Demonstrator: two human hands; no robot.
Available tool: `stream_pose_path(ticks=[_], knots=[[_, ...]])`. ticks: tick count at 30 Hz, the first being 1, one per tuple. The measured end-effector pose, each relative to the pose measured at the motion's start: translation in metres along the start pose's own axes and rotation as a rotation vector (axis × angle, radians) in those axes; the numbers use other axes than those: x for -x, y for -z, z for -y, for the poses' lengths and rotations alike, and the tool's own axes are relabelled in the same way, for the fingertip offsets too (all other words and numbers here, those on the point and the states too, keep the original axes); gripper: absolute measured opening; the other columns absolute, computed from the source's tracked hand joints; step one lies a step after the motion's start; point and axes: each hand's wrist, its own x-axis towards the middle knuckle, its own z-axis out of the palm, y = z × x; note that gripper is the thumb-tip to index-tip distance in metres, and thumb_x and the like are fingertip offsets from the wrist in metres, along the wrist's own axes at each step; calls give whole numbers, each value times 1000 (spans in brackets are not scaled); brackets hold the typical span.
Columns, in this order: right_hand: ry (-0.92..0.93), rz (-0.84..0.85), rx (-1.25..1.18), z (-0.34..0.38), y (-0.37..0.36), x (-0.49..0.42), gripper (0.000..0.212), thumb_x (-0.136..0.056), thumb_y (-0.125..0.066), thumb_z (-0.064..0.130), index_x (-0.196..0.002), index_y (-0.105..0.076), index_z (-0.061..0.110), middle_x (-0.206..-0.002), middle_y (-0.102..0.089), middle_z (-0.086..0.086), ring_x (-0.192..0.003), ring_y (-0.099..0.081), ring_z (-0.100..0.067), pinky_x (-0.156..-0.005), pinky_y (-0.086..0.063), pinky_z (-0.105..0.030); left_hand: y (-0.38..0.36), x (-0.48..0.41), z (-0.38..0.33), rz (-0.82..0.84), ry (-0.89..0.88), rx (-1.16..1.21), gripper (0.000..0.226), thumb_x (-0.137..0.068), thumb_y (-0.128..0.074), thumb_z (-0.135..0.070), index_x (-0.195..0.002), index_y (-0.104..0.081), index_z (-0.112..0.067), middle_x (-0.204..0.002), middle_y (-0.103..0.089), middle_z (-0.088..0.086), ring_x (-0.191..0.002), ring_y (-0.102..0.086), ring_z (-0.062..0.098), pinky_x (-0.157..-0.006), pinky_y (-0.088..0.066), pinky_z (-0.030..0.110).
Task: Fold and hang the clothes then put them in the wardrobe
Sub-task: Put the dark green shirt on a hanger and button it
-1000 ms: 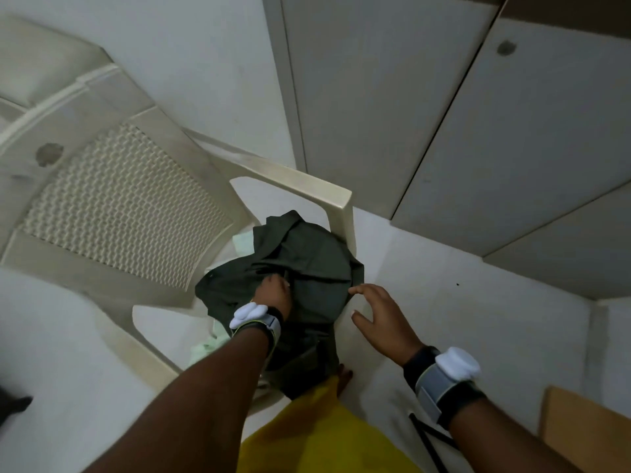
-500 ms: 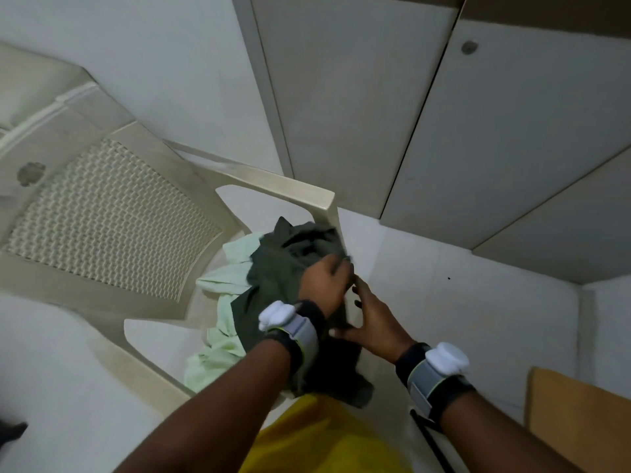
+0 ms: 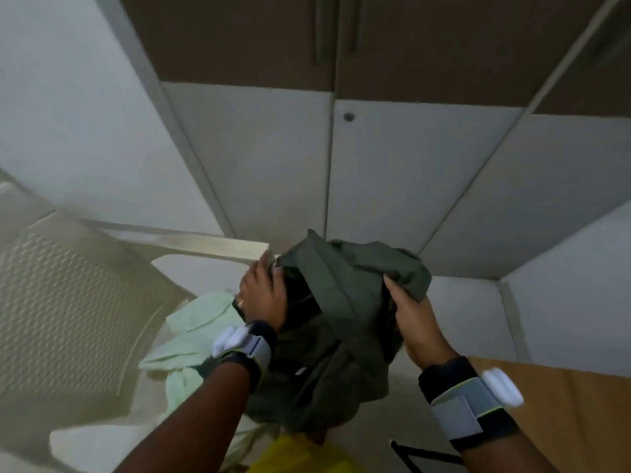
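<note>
A bunched dark green garment [image 3: 336, 322] hangs in the air between my hands, in front of the closed wardrobe doors [image 3: 403, 186]. My left hand [image 3: 261, 295] grips its left side, fingers curled into the cloth. My right hand [image 3: 415, 322] grips its right side just under a fold. A pale mint garment [image 3: 191, 339] lies on the seat of the cream plastic chair [image 3: 68, 302], partly hidden behind my left forearm.
The chair's armrest [image 3: 211, 245] runs just left of the lifted cloth. A brown board or box [image 3: 563, 404] sits low at the right. Yellow fabric [image 3: 304, 455] shows at the bottom edge. The wardrobe's dark upper panels [image 3: 341, 39] have vertical handles.
Both hands took hold of the dark green garment and lifted it off the chair, up and to the right. The mint garment underneath is now uncovered. The view tilted upward.
</note>
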Motion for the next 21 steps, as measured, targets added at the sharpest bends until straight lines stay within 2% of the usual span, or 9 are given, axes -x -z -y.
stream_pose_path(ticks=[2,5,8,11,13,14,16,19,21], knots=[[-15,-90,-140,21,15,11,16,-96,-54,27,-109,-64,23,-110,-69,5,-100,-67,-9,-89,-51,-28,-7,2,-6,319,-39,121,57,-94,-37,-46,-144,-37,-20,-139,-52,12,-126,-50,29,-104,-38,36],[-14,-257,-299,52,57,41,14,-95,-58,24,-101,-67,15,-92,-75,2,-81,-72,-8,-65,-58,-21,-26,29,-61,815,-281,115,39,-98,-52,-22,-137,-45,-20,-132,-54,2,-115,-49,12,-90,-33,17],[46,-455,-423,91,108,81,28,-92,-58,28,-111,-68,9,-105,-74,-8,-96,-70,-20,-73,-60,-29,-48,64,-130,1108,-340,211,28,-93,-54,-29,-121,-55,-28,-119,-59,-11,-107,-55,10,-90,-40,24],[183,-591,-478,130,170,145,35,-98,-46,34,-113,-68,10,-111,-72,-7,-102,-69,-19,-84,-58,-31,-67,103,-196,1221,-311,328,29,-84,-51,-31,-98,-66,-11,-98,-68,4,-89,-59,20,-82,-44,33],[345,-734,-529,148,213,203,36,-100,-44,31,-99,-75,12,-107,-74,-4,-99,-70,-16,-84,-57,-28,-77,139,-246,1304,-252,475,28,-70,-55,-34,-81,-63,-9,-78,-65,8,-76,-56,22,-75,-41,34],[395,-803,-544,154,225,225,38,-99,-44,29,-88,-77,14,-100,-75,0,-94,-71,-11,-78,-57,-24,-78,150,-263,1345,-239,551,30,-67,-58,-35,-83,-64,-10,-78,-64,8,-76,-57,22,-74,-42,33],[475,-1025,-620,159,257,292,50,-102,-39,29,-70,-77,20,-79,-75,9,-74,-71,-1,-60,-54,-14,-88,200,-314,1495,-398,611,20,-77,-64,-32,-84,-64,-14,-80,-62,7,-74,-57,18,-71,-44,30],[438,-1275,-712,133,300,349,43,-100,-40,47,-95,-74,21,-95,-75,2,-91,-72,-13,-69,-59,-27,-111,250,-354,1514,-680,573,15,-94,-61,-21,-79,-60,-21,-75,-61,-2,-71,-56,12,-70,-45,26],[315,-1470,-736,84,329,385,56,-91,-46,62,-119,-57,16,-109,-68,-9,-95,-68,-24,-79,-56,-36,-143,281,-365,1242,-843,428,5,-93,-58,-33,-95,-63,-33,-97,-68,-4,-90,-62,18,-84,-50,32]])
